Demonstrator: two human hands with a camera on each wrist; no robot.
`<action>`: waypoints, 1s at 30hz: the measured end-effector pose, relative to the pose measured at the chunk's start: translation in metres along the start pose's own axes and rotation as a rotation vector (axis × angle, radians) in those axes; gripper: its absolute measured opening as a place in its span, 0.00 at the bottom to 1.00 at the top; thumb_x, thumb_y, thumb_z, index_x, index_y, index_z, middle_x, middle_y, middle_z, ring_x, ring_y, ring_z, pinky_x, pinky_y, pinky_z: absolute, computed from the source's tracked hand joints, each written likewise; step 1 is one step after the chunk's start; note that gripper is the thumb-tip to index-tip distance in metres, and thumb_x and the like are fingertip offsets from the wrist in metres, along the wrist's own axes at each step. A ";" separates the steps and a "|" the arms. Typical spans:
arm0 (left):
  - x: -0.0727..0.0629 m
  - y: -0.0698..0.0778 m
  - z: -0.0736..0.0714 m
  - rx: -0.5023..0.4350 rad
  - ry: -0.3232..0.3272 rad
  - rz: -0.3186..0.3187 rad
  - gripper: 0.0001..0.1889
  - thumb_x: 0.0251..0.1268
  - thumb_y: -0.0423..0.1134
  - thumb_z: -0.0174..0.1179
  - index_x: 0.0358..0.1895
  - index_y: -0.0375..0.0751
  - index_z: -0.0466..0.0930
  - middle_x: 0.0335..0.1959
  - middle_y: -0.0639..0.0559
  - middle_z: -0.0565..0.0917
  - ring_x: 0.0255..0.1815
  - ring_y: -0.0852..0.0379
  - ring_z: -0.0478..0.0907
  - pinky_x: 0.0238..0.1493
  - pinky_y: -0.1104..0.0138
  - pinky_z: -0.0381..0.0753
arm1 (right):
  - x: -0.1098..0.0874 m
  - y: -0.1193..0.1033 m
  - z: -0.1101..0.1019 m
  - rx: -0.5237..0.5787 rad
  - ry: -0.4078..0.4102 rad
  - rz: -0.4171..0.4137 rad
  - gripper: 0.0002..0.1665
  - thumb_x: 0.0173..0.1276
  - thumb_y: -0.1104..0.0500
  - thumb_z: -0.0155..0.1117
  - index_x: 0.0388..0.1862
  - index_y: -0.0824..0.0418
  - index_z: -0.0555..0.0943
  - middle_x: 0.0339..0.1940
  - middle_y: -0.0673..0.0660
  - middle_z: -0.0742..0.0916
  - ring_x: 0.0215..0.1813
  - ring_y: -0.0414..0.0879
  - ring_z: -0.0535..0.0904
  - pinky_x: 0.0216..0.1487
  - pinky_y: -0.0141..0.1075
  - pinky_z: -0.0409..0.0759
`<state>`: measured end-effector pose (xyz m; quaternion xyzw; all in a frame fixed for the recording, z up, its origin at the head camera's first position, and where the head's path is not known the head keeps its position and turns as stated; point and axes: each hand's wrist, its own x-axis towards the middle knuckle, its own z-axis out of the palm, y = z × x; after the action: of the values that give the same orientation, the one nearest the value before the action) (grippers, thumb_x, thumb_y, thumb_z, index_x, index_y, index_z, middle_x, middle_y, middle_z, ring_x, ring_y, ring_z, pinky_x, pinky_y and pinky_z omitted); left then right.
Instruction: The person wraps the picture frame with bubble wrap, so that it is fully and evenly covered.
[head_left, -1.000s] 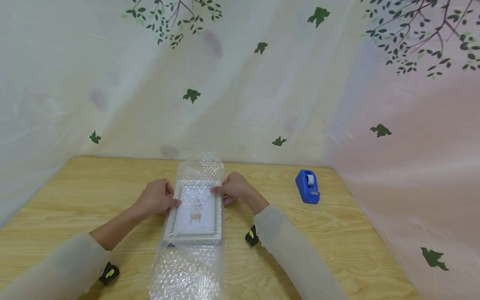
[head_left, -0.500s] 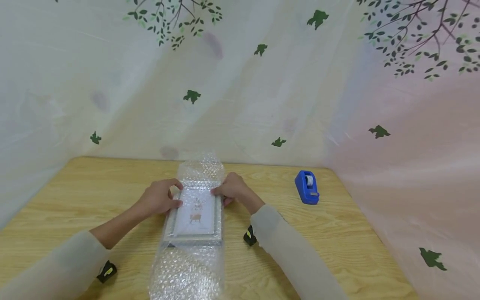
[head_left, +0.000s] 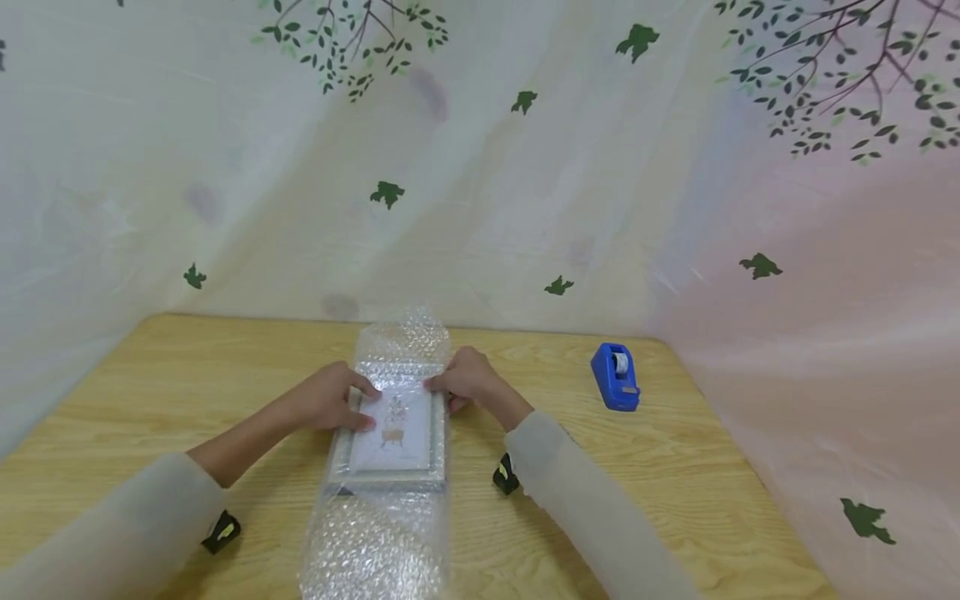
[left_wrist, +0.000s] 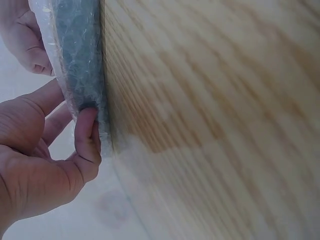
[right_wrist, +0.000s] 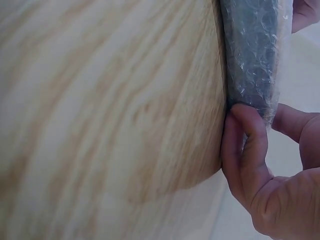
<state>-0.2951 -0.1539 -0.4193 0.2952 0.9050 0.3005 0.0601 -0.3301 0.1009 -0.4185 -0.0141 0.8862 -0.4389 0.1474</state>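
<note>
A picture frame [head_left: 390, 454] with a light border and a small animal drawing lies flat in bubble wrap [head_left: 375, 542] on the table. My left hand [head_left: 326, 400] is at its left side, thumb and index finger apart on the wrapped face. In the left wrist view, other fingers of my left hand [left_wrist: 45, 155] curl against the wrapped edge [left_wrist: 82, 60]. At the upper right edge, my right hand [head_left: 468, 375] pinches the wrapped frame, thumb on top. Curled fingers of my right hand [right_wrist: 270, 175] press the wrapped side [right_wrist: 250, 55] in the right wrist view.
A blue tape dispenser [head_left: 616, 377] with a roll of tape stands at the right on the wooden table [head_left: 600, 492]. Small black devices with yellow marks [head_left: 221, 532] show beside both sleeves. A backdrop printed with leaves [head_left: 480, 167] hangs behind the table.
My left index finger lifted from the frame's left edge and came down further onto its face; the left hand shifted slightly right and nearer. The right hand and frame stayed almost still.
</note>
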 end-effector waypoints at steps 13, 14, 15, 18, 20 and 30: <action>0.009 0.004 0.001 0.101 -0.081 0.044 0.29 0.55 0.40 0.77 0.61 0.34 0.82 0.17 0.52 0.71 0.22 0.61 0.64 0.33 0.65 0.74 | 0.005 0.003 -0.001 -0.032 0.031 0.017 0.19 0.59 0.58 0.80 0.18 0.65 0.81 0.16 0.57 0.83 0.15 0.48 0.81 0.23 0.39 0.85; 0.009 0.004 0.001 0.105 -0.081 0.051 0.30 0.55 0.41 0.77 0.61 0.34 0.82 0.22 0.47 0.79 0.26 0.59 0.70 0.37 0.63 0.77 | 0.005 0.004 -0.001 -0.029 0.030 0.019 0.19 0.60 0.58 0.80 0.19 0.66 0.82 0.17 0.57 0.84 0.15 0.48 0.81 0.23 0.39 0.85; 0.009 0.004 0.001 0.110 -0.078 0.060 0.30 0.55 0.42 0.78 0.61 0.33 0.82 0.30 0.40 0.85 0.33 0.55 0.77 0.43 0.59 0.81 | 0.004 0.003 -0.001 -0.022 0.028 0.018 0.18 0.60 0.58 0.80 0.20 0.66 0.82 0.18 0.58 0.84 0.16 0.48 0.81 0.23 0.39 0.85; 0.008 0.005 0.002 0.120 -0.063 0.058 0.32 0.53 0.45 0.79 0.60 0.32 0.82 0.56 0.27 0.82 0.50 0.47 0.80 0.57 0.51 0.79 | 0.003 0.004 -0.002 0.006 0.018 0.015 0.16 0.61 0.59 0.79 0.23 0.68 0.84 0.22 0.60 0.87 0.17 0.48 0.83 0.25 0.39 0.86; 0.008 0.007 0.001 0.116 -0.067 0.026 0.33 0.53 0.45 0.79 0.61 0.33 0.82 0.57 0.28 0.82 0.46 0.46 0.78 0.55 0.51 0.79 | 0.002 0.004 -0.003 0.038 0.002 0.005 0.15 0.61 0.60 0.79 0.24 0.68 0.84 0.24 0.61 0.87 0.18 0.48 0.83 0.26 0.39 0.86; 0.008 0.010 0.000 0.119 -0.103 -0.078 0.32 0.52 0.48 0.79 0.61 0.38 0.84 0.63 0.29 0.79 0.63 0.33 0.73 0.60 0.45 0.74 | 0.000 0.014 -0.023 0.153 -0.315 -0.066 0.20 0.58 0.72 0.76 0.45 0.72 0.76 0.41 0.62 0.85 0.38 0.49 0.85 0.43 0.39 0.87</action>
<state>-0.2972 -0.1432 -0.4129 0.2776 0.9279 0.2279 0.1004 -0.3354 0.1275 -0.4167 -0.1005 0.8152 -0.5021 0.2705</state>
